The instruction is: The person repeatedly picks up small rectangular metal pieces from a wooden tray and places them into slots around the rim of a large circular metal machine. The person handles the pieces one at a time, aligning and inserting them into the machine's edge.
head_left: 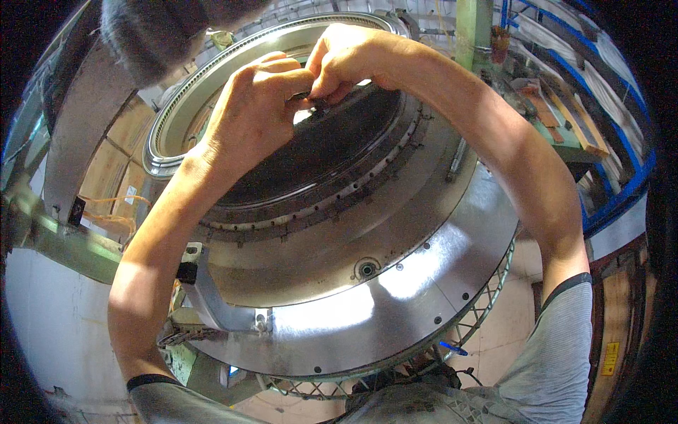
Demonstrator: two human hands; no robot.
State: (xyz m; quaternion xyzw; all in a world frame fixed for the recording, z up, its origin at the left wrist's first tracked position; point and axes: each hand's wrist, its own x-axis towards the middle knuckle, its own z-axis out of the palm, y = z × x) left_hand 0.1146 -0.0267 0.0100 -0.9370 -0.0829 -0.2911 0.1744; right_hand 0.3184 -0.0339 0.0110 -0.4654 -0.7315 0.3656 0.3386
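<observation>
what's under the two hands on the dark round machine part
Under the left hand and right hand lies the dark ribbed circular disc; whatever small piece the fingertips pinch is covered.

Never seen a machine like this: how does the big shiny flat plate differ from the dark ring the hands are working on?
The shiny plate is bright, smooth and reflective; the dark ring is matt and nearly black. The plate lies outermost and lower; the ring sits raised at the centre. Both hands, left and right, meet at the ring's far edge; neither touches the plate. Both are round.

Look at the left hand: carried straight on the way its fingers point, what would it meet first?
The left hand points toward the right hand; it would probably meet those fingers first, already nearly touching.
</observation>
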